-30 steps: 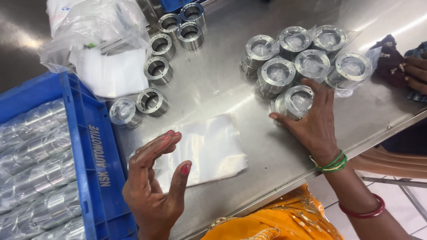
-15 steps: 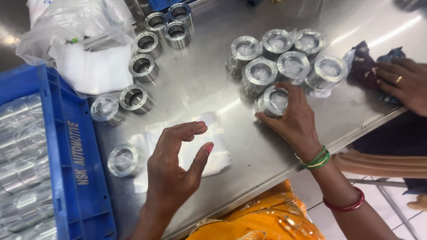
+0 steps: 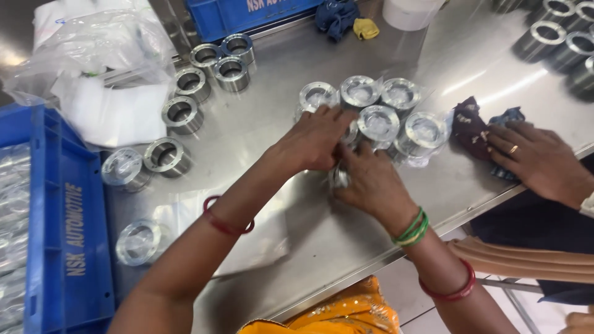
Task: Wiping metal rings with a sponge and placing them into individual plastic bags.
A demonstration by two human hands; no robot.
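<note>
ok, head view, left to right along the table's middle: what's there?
Blue crate → wrapped ring → bare ring → left hand → right hand → dark cloth → another person's hand.

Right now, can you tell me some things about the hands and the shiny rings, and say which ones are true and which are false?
1. Both hands, the left hand and the right hand, meet at one wrapped ring. True.
2. The metal table is wooden. False: it is shiny steel.
3. The crate on the left is blue. True.
4. Another person's hand rests on a dark cloth. True.
5. The right wrist wears no bangles. False: green and red bangles circle it.
</note>
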